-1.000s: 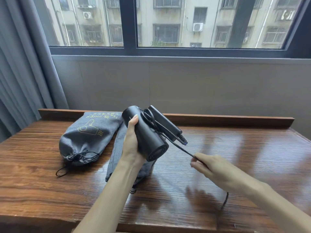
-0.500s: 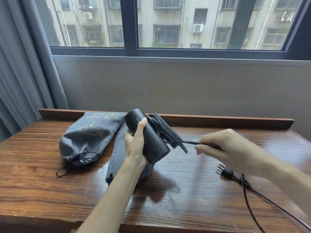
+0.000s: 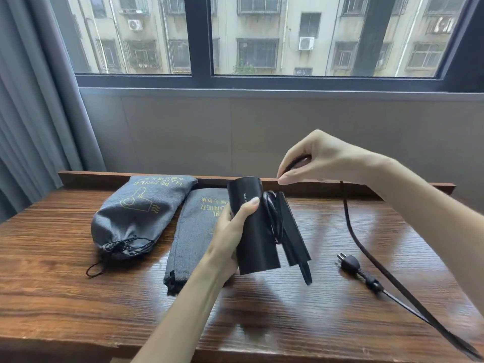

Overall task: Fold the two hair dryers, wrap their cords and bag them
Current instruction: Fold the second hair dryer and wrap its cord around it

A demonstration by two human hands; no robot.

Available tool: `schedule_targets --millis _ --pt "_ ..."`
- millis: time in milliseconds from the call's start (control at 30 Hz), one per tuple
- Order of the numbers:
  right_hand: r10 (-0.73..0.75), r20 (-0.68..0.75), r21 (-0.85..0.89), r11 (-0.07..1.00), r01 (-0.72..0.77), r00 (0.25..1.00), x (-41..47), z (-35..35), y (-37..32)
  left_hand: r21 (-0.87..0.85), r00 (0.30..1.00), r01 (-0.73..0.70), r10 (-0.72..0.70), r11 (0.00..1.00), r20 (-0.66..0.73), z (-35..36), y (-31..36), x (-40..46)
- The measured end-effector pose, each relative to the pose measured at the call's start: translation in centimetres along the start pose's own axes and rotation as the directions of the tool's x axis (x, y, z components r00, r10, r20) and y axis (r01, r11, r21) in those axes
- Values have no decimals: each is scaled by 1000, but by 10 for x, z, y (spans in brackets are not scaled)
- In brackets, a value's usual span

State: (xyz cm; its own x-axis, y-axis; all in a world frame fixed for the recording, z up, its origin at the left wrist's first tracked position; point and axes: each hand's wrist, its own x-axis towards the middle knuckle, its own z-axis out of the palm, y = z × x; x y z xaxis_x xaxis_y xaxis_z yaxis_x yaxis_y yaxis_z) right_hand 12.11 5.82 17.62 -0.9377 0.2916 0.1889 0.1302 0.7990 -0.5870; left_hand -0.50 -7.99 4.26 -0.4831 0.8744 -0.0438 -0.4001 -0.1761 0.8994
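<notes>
While my left hand (image 3: pixel 230 231) grips the black hair dryer (image 3: pixel 255 229) by its barrel, thumb up along the side, the dryer is held just above the table (image 3: pixel 78 297), handle folded against the body and a few loops of cord (image 3: pixel 349 218) already around the hinge. My right hand (image 3: pixel 322 158) is raised above and behind the dryer, fingers closed on the cord; from there the cord drops down behind my wrist and runs toward the near right edge of the table. Plug (image 3: pixel 349 263) lies flat on the wood, right of the dryer, apart from it.

Full grey bag (image 3: pixel 138 213) sits far left, drawstring pulled tight, yellow dryer print on it. Empty grey bag (image 3: pixel 193 231) lies flat just beside it, partly behind my left hand.

Table is dark glossy wood with strong grain and window glare, raised lip along the back. Grey panelled wall behind, dark-framed window (image 3: pixel 262 38) above showing an apartment block, grey curtain (image 3: pixel 31 100) at the left.
</notes>
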Motion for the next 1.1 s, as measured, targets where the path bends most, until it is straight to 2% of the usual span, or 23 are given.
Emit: schedule_targets --millis 200,333,433,533,667,833,900,1000,1100 --pt "144 134 377 907 -185 980 19 15 27 65 994 21 -28 998 103 2 -7 -7" --pt "181 69 524 830 -190 981 20 37 43 25 992 43 -45 999 114 3 -8 -13" --pt "254 -64 558 811 -176 965 16 57 54 -43 990 52 -46 998 136 3 -9 -16" --pt "284 -185 531 835 -147 941 15 78 63 -80 986 68 -54 994 161 7 -10 -16" --pt "279 -177 550 823 -140 944 9 98 65 -140 989 116 -100 983 113 9 -10 -11" --pt "275 -262 530 842 -101 925 -7 112 65 -243 988 133 -109 961 110 6 -14 -5" --pt "316 -226 566 812 -139 921 -18 115 62 -276 993 107 -89 955 77 5 -11 -1" --pt "332 -32 629 740 -240 943 -38 123 55 -345 999 42 -43 938 5 -1 -1 7" --pt "334 94 553 766 -328 938 -54 131 51 -332 997 4 -28 943 -67 -5 3 15"
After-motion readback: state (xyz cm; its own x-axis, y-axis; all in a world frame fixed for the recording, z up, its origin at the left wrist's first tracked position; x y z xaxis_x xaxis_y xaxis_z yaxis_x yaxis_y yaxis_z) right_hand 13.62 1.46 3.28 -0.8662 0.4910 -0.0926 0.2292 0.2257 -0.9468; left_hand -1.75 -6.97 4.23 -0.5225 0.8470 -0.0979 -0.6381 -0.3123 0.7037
